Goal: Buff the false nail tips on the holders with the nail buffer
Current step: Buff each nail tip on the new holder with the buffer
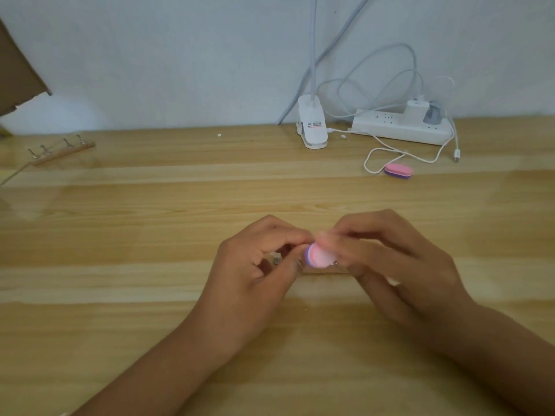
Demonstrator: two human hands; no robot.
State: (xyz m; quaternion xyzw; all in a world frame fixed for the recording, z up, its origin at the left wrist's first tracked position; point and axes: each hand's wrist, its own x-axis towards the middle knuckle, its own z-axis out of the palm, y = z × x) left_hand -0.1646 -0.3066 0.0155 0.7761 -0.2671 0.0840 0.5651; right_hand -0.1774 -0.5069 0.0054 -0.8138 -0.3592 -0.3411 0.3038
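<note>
Here, close together, the left hand (pixel 255 274) is pinching a small shiny metal holder (pixel 275 260) while the right hand (pixel 390 265) is gripping the rounded, blurred pink-and-purple foam nail buffer (pixel 317 256) between them.

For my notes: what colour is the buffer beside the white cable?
Buffer: pink over purple; head view.

Glossy pale wooden table (pixel 120 295), white plastic power strip (pixel 396 127), matt pink foam buffer (pixel 319 256)
</note>
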